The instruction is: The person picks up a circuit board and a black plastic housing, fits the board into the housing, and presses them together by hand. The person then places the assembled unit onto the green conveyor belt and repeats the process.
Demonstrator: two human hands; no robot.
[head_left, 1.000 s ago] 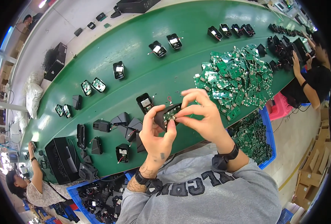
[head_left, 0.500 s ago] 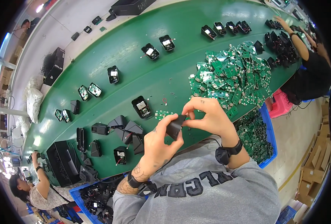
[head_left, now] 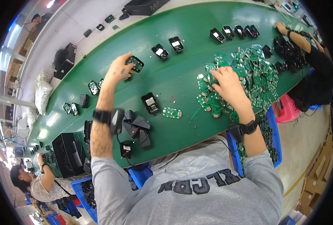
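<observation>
My left hand (head_left: 118, 70) is stretched out over the far left part of the green table. Its fingers close on the near edge of a black plastic housing (head_left: 137, 64) with a green circuit board inside. My right hand (head_left: 229, 85) rests at the left side of a heap of green circuit boards (head_left: 254, 71). Thumb and forefinger are apart there, touching the boards, and the other fingers are partly hidden. Between my arms lie an open black housing (head_left: 150, 103) with a white part inside and a single circuit board (head_left: 172, 113).
Other open housings (head_left: 176, 44) stand in a spaced row along the table (head_left: 196, 22). Black covers (head_left: 141, 122) are piled by my left forearm. A black box (head_left: 67, 153) sits at left; blue crates (head_left: 275, 138) stand below the edge. Co-workers (head_left: 35, 183) sit at both ends.
My hands have parted from the black housing they held together near my chest. The left has moved far forward and left with a housing; the right has moved onto the board heap.
</observation>
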